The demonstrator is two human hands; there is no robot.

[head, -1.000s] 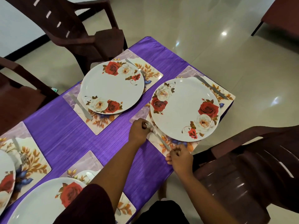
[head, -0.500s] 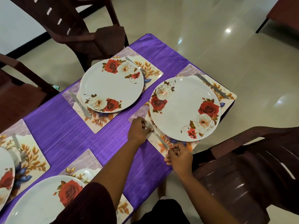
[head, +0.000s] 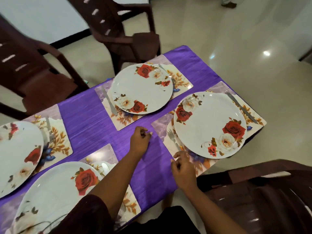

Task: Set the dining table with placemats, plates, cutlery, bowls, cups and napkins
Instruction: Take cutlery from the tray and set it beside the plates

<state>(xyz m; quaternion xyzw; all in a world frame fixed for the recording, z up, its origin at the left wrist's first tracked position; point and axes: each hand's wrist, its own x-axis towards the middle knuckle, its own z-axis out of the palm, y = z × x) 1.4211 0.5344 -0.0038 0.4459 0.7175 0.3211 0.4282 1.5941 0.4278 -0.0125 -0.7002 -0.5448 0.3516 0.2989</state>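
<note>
Room: tiled floor, brown plastic chairs round a table point(head: 87, 114) under a purple cloth.
Settings: four floral placemats, each with a rose-print plate; no bowls, cups or napkins in view.
Near-right setting: plate point(head: 210, 124) sits on its placemat point(head: 160, 125); fork point(head: 172, 137) on the plate's near-left side, tines partly tucked at the rim; knife point(head: 241, 107) on the far-right side.
Left hand point(head: 140, 141): over bare cloth just left of that placemat, fingers loosely curled, holding nothing.
Right hand point(head: 183, 168): at the placemat's near corner, fingers relaxed; contact with the mat probably, blur hides it.
Risk 1: that placemat overhangs the table edge at its near and right corners; a tug or a bump from the chair point(head: 263, 196) could tip plate and knife to the floor.
Risk 2: a sleeve sweeping back could catch the fork handle and skew it.
Risk 3: far plate point(head: 142, 88) covers most of its mat; cups may end up crowded near the knife point(head: 109, 103).
</note>
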